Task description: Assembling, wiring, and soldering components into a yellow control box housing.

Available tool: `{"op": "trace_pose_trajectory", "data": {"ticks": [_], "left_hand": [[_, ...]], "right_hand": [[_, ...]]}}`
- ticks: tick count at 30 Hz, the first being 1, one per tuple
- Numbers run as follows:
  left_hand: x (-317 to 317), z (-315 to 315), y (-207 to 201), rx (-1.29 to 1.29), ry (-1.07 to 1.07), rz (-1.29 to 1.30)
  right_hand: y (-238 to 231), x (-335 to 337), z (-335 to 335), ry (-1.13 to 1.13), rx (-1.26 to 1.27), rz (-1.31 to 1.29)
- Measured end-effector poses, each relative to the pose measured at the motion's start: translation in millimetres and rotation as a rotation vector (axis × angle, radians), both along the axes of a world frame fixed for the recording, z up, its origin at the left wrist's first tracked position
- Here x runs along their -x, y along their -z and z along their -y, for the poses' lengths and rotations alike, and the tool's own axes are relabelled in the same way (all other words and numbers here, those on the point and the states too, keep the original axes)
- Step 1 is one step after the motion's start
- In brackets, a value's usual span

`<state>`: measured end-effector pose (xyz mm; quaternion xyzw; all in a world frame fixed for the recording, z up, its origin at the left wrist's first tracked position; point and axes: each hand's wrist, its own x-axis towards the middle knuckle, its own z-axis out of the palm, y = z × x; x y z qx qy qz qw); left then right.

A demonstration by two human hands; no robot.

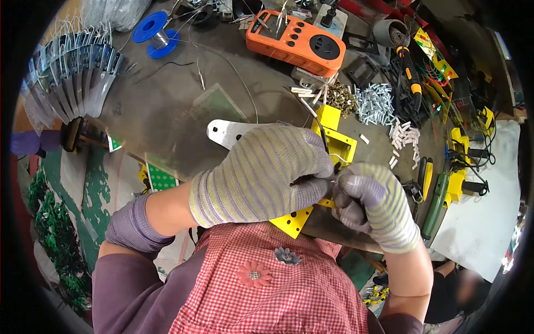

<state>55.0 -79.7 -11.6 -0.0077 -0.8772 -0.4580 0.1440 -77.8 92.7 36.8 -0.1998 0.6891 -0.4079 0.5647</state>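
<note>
Dark and cluttered, the workbench (167, 106) carries loose silver screws (374, 104) and an orange meter (295, 43). At its near side, the gloved left hand (267, 172) and right hand (375, 203) almost meet, each with fingertips drawn together, on what I cannot tell; a yellow housing (349, 148) lies just beyond them, beside a white wire (340, 159).
</note>
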Motion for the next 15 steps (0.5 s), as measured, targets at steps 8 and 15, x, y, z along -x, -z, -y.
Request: {"op": "trace_pose_trajectory", "data": {"ticks": [8,15], "left_hand": [[2,8,-4,-0.051,0.078,0.039],[1,6,-7,0.1,0.086,-0.001]], "right_hand": [[1,-3,2,-0.543,0.357,-1.391],[8,-4,2,-0.523,0.457,-1.479]]}}
